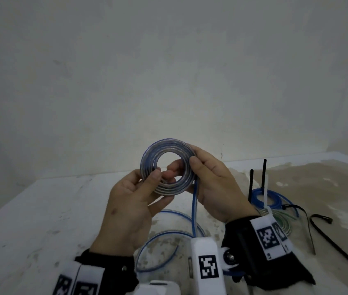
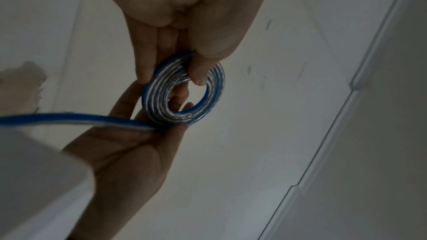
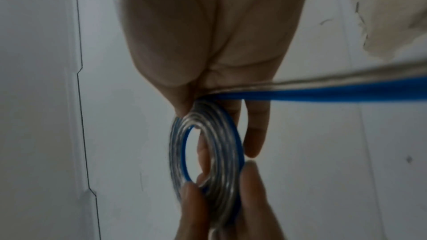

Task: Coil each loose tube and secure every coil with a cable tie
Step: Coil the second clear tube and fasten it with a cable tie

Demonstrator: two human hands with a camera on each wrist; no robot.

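At frame centre, the left hand (image 1: 130,201) and right hand (image 1: 215,188) pinch a flat, glossy blue-and-clear tube coil (image 1: 167,167), thumbs and fingers clamped on its rim.

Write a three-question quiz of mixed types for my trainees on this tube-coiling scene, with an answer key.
1. True or false: both hands pinch the blue-striped coil.
2. Multiple choice: the uncoiled tail hangs beside A) the left hand B) the right hand.
3. Fill in: the loose black cable ties lie on the person's ____ side of the table.

Key: 1 true; 2 B; 3 right.
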